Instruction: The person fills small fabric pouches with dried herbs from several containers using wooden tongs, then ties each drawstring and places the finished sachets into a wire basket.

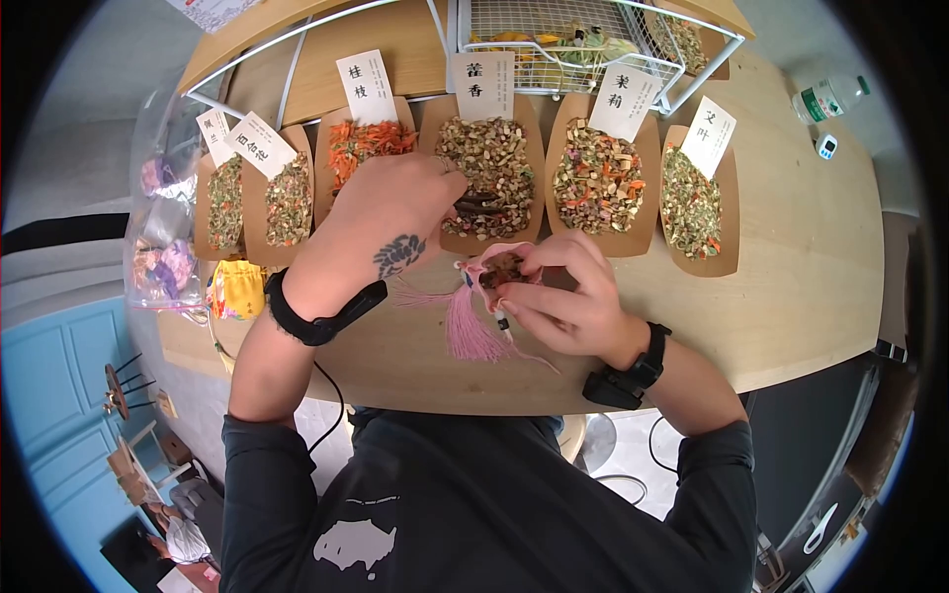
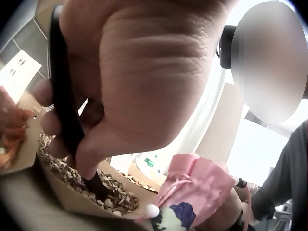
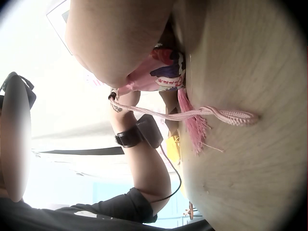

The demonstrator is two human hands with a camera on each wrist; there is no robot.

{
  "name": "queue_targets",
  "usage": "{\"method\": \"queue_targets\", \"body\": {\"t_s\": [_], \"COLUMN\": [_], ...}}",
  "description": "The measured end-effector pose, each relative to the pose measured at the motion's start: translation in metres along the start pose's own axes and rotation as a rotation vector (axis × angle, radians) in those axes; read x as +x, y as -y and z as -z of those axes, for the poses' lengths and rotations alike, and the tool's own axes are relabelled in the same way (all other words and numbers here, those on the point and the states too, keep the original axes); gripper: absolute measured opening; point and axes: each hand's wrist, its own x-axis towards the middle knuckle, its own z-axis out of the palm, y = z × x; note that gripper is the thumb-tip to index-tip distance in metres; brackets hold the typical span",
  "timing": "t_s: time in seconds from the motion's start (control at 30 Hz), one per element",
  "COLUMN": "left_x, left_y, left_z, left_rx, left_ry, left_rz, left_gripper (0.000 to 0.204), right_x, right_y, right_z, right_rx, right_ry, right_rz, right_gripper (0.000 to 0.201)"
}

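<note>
A dark scoop-like tool [image 2: 62, 82] is gripped in the left hand [image 1: 395, 212], its tip down in the dried herbs [image 2: 120, 192] of the middle tray [image 1: 491, 158]. In the head view the left hand hangs over that tray's left edge. Just below the tray, the right hand [image 1: 573, 296] pinches the rim of a small pink pouch [image 2: 199, 185]; the pouch mouth is open and brown bits [image 1: 504, 269] show inside. A pink tassel [image 1: 474, 326] and a braided cord [image 3: 192, 114] hang from the pouch onto the wooden table.
More herb trays stand at both sides, such as one with orange pieces [image 1: 361, 148] and one at the right [image 1: 727, 237], each with a paper label. A yellow pouch [image 1: 237, 290] lies at the left, a wire basket [image 1: 554, 74] behind, and a bottle [image 1: 830, 99] back right.
</note>
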Motion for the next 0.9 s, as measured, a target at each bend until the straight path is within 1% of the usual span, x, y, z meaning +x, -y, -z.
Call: {"method": "queue_targets", "body": {"t_s": [0.2, 0.27, 0.5, 0.6, 0.7, 0.8, 0.9], "left_x": [-0.008, -0.011, -0.033, -0.042, -0.044, -0.046, -0.054], "left_y": [0.004, 0.003, -0.014, -0.030, -0.038, -0.039, -0.036], "left_z": [0.003, 0.008, 0.047, 0.060, 0.053, 0.054, 0.060], "left_rx": [0.012, 0.021, -0.121, -0.204, -0.163, -0.241, -0.260], "left_ry": [-0.096, -0.094, -0.175, -0.065, 0.032, -0.048, -0.138], "left_rz": [-0.011, -0.006, -0.039, -0.068, -0.022, 0.018, 0.095], "left_gripper": [0.012, 0.014, 0.023, 0.025, 0.025, 0.028, 0.030], "right_x": [0.000, 0.000, 0.000, -0.001, 0.000, 0.001, 0.003], "right_y": [0.001, 0.001, 0.001, 0.000, 0.001, 0.001, 0.003], "right_z": [0.001, 0.000, 0.000, 0.000, 0.001, 0.002, 0.005], "right_rx": [-0.008, -0.006, -0.008, -0.006, -0.006, -0.011, 0.009], "right_ry": [0.008, 0.002, -0.002, 0.002, -0.003, -0.010, 0.009], "right_rz": [-0.010, -0.009, -0.006, -0.004, 0.004, 0.021, 0.039], "right_gripper": [0.019, 0.020, 0.020, 0.020, 0.020, 0.021, 0.023]}}
